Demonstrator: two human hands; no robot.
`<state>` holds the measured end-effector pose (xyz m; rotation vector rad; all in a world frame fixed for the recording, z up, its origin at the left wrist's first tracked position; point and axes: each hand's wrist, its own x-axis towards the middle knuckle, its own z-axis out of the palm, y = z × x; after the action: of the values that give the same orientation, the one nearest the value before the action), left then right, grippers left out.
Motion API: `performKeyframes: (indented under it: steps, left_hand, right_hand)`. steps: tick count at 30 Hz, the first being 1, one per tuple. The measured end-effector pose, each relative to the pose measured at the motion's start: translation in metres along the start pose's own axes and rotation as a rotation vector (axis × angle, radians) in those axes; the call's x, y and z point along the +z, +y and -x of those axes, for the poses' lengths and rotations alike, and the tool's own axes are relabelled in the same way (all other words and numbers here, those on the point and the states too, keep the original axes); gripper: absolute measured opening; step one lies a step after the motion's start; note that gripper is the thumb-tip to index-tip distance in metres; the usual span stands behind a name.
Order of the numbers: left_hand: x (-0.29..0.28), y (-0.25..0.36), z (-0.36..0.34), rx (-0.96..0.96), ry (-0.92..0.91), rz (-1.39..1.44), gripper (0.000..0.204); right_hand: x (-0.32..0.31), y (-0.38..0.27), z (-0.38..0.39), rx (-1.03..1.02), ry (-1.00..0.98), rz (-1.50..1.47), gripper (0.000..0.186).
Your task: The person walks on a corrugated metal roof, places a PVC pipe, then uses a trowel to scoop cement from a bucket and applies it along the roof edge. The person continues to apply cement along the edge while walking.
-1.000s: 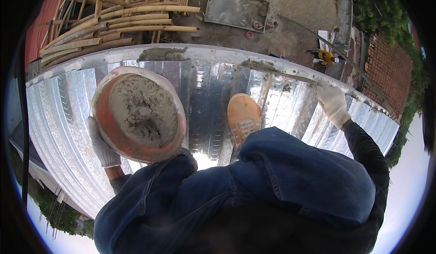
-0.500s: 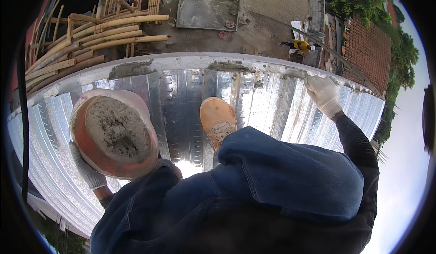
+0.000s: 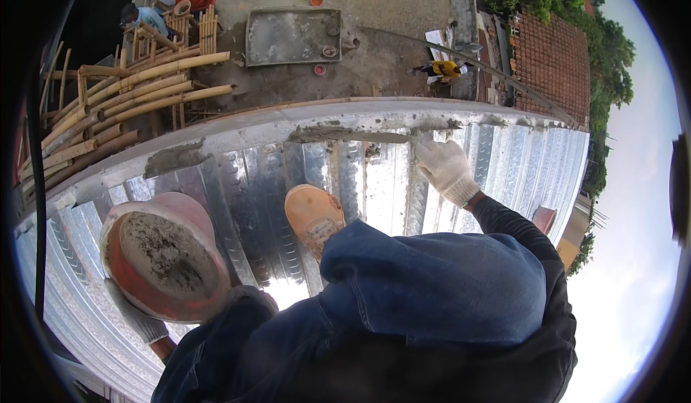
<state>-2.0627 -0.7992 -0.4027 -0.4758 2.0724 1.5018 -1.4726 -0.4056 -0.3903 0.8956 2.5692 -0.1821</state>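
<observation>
My left hand [image 3: 138, 318], in a grey-white knit glove, holds a worn reddish bucket [image 3: 204, 219] by its lower left side, with its fingertips partly hidden. Wet grey mortar [image 3: 164, 250] fills much of the bucket, which tilts toward me. My right hand [image 3: 444, 169], in a whitish glove, is closed at the wall top. From it a narrow grey blade, apparently a trowel [image 3: 374, 137], lies leftward along the wall's inner edge; its handle is hidden in the fist. Mortar patches [image 3: 173, 158] cling to the pale wall top [image 3: 252, 126].
Shiny ribbed metal sheeting [image 3: 252, 201] lies under my tan shoe [image 3: 313, 216]. Beyond the wall is a drop to the ground, with bamboo poles [image 3: 165, 79], a mortar trough [image 3: 288, 36], a person in blue [image 3: 147, 18] and one in yellow [image 3: 443, 69]. A reddish container [image 3: 544, 219] stands right of my arm.
My right hand has moved left along the wall edge with the trowel, nearer my shoe. The bucket stays in my left hand. The whole view has shifted, and the reddish container at right now shows.
</observation>
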Motion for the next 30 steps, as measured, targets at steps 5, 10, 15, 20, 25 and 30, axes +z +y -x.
performKeyframes:
  steps: [5, 10, 15, 20, 25, 30]
  left_hand:
    - [0.009, 0.011, 0.013, -0.035, 0.082, 0.015, 0.079]
    - [0.016, 0.016, 0.017, -0.083, 0.167, 0.032, 0.08]
    - [0.026, 0.022, 0.028, -0.135, 0.235, 0.085, 0.081]
    - [0.037, 0.023, 0.041, -0.161, 0.266, 0.176, 0.081]
    - [0.007, 0.02, 0.053, 0.005, -0.041, 0.045, 0.056]
    - [0.017, 0.03, 0.089, 0.115, -0.19, -0.072, 0.043]
  right_hand:
    - [0.001, 0.001, 0.025, 0.031, 0.087, -0.121, 0.024]
    - [0.007, -0.036, 0.014, 0.018, 0.163, -0.31, 0.026]
    - [0.0, -0.076, -0.04, -0.034, 0.114, -0.484, 0.03]
    - [-0.042, -0.088, -0.104, -0.085, 0.133, -0.548, 0.023]
    - [-0.133, -0.117, -0.154, -0.21, -0.043, -0.547, 0.032]
    - [-0.215, -0.166, -0.157, -0.454, -0.091, -0.319, 0.039]
